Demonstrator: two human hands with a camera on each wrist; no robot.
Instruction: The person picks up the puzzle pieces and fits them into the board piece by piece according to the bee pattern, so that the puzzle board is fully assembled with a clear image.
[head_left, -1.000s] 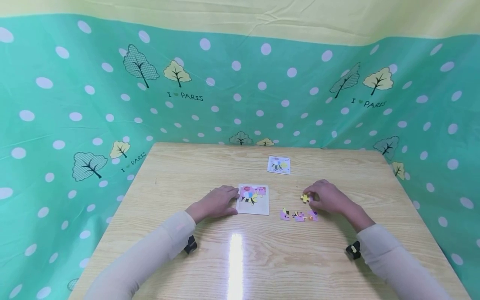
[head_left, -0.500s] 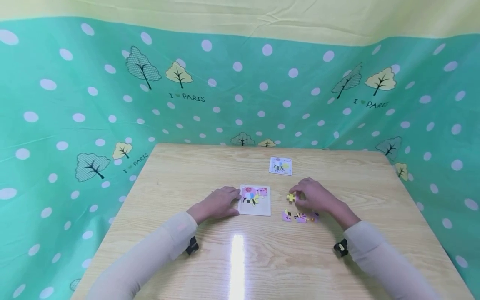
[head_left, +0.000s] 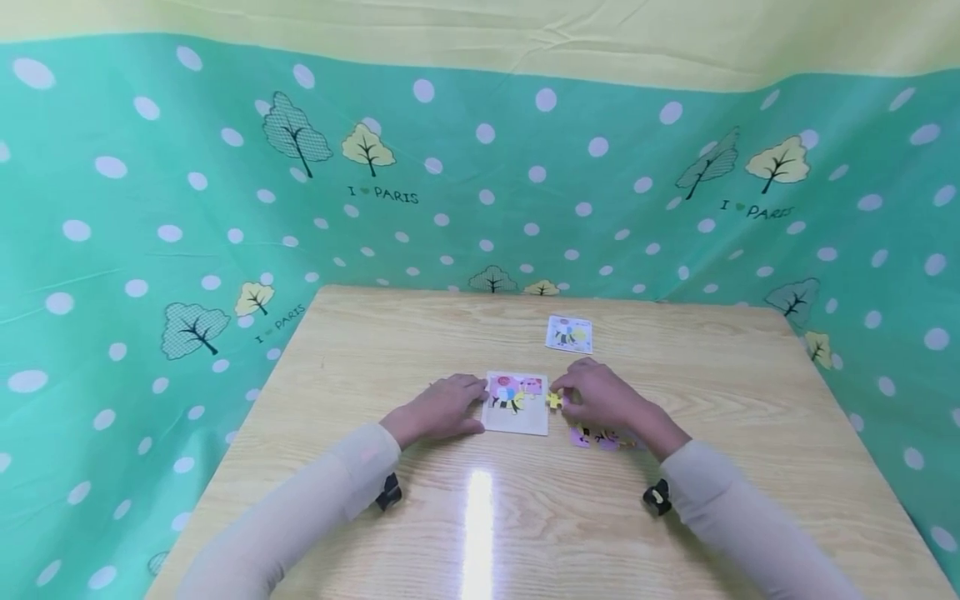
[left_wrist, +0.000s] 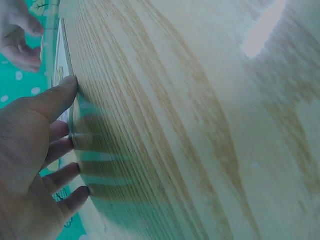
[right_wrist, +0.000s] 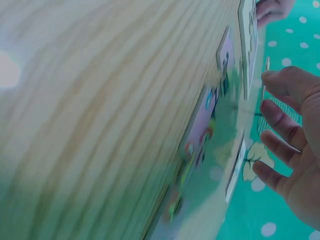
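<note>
- A small yellow puzzle piece [head_left: 554, 401] is sitting in the tips of the right hand [head_left: 600, 398], just at the right edge of the white square puzzle board [head_left: 517, 403].
- The fingers [right_wrist: 280, 82] of the right hand are curling in and pinching the yellow piece, with the thumb and first finger closed on it.
- The puzzle board is lying flat on the light wooden worktop [head_left: 525, 517], and some of its colourful picture is already showing near its top.
- The left hand [head_left: 438, 408] is lying on the worktop, touching the left edge of the board.
- Its fingers [left_wrist: 62, 172] are lying nearly straight and spread out, with the thumb pressing against the board's edge; they are not wrapping around anything.
- Three loose pink and purple puzzle pieces [head_left: 600, 437] are lying in a row just under the right hand, near the board.
- A small picture card [head_left: 569, 334] is lying farther back on the worktop, well apart from the hands.
- A green cloth with white dots and little trees [head_left: 150, 217] is hanging behind and around the worktop.
</note>
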